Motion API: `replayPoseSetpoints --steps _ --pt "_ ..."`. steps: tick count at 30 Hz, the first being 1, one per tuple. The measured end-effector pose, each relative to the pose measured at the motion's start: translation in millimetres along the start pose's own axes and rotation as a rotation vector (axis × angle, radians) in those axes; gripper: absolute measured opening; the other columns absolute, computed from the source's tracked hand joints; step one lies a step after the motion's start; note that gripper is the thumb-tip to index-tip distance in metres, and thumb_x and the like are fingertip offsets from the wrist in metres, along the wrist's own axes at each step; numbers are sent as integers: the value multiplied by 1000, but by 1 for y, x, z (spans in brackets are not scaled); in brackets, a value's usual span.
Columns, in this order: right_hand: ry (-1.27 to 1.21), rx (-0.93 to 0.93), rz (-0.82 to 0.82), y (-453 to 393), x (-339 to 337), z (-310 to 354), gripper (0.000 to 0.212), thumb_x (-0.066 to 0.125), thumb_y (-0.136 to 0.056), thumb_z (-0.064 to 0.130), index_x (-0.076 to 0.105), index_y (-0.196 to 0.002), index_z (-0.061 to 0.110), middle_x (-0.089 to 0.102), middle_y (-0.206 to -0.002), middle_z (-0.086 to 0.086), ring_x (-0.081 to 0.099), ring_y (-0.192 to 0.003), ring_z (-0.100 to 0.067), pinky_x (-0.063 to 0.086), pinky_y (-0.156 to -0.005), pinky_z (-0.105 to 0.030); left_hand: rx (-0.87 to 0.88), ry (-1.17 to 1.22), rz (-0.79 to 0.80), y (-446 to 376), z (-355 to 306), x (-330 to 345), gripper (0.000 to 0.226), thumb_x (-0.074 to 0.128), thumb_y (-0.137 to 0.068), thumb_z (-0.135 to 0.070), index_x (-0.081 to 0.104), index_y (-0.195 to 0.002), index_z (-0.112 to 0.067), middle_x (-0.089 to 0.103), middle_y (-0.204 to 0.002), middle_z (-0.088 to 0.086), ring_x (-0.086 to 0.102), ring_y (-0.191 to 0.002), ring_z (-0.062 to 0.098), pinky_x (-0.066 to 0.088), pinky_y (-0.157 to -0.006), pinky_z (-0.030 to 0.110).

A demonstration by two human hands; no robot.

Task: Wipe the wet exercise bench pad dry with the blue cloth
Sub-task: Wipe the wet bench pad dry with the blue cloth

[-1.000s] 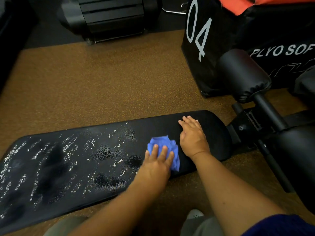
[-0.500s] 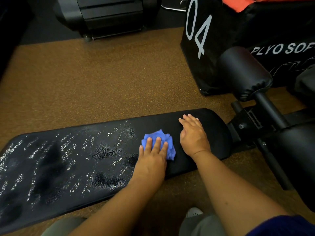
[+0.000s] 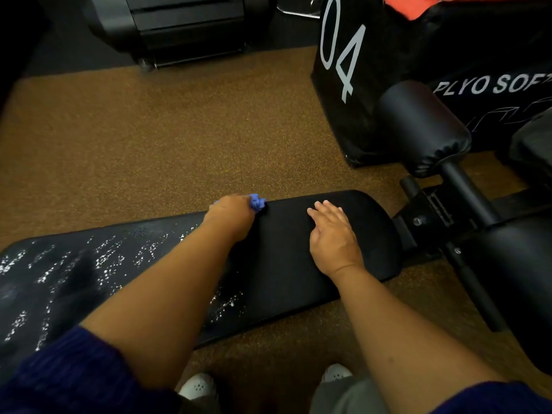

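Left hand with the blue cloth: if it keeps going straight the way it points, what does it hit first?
Probably nothing solid. The left hand grips the crumpled blue cloth at the far edge of the black padded bench pad; beyond lies bare brown speckled floor, depth unclear.

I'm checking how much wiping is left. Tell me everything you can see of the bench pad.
The bench pad is a long black cushion with a rounded right end, looking like textured vinyl, lying flat above the brown floor. Its right part looks dry; white droplets speckle the left. The left hand presses the blue cloth at its far edge; the right hand rests flat on it.
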State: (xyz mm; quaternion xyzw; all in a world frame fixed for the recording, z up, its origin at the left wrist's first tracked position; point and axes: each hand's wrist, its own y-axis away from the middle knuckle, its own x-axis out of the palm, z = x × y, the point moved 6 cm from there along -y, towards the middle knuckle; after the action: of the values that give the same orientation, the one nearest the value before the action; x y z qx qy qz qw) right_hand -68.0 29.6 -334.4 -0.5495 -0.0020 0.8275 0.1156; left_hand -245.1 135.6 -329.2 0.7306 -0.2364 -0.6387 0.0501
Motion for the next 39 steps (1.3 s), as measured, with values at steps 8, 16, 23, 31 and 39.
replayPoseSetpoints --steps 8,16,23,31,39 --pt "18 0 -7 -1 3 1 43 41 -93 12 46 -136 11 40 -147 -6 24 -141 -18 -1 -114 -27 140 -189 -163 19 -20 9 37 42 -92 -19 47 -128 -17 48 -136 7 41 -127 31 36 -100 44" --pt "0 -3 -7 0 3 -1 42 43 -92 10 48 -134 10 42 -145 -7 26 -140 -19 2 -115 -27 12 -184 -192 24 6 10 41 39 -93 -16 41 -134 -14 44 -136 10 35 -129 32 34 -101 44" --pt "5 -4 -6 -2 4 0 44 43 -91 9 48 -135 10 42 -145 -7 27 -140 -20 5 -116 -30 125 -264 -162 41 -24 23 51 38 -93 -17 27 -143 -13 29 -147 12 23 -138 38 27 -108 50" --pt "-3 -5 -7 0 3 -1 42 42 -92 9 48 -134 9 42 -145 -8 27 -139 -20 4 -116 -28 -44 -231 -150 35 35 9 50 36 -95 -16 28 -144 -12 30 -149 11 24 -137 33 30 -106 47" --pt "24 8 13 -1 5 -1 44 40 -93 10 45 -137 11 39 -147 -5 23 -141 -17 2 -116 -28 209 -303 -123 57 -4 33 55 35 -96 -19 18 -149 -15 16 -157 8 14 -143 35 21 -112 48"
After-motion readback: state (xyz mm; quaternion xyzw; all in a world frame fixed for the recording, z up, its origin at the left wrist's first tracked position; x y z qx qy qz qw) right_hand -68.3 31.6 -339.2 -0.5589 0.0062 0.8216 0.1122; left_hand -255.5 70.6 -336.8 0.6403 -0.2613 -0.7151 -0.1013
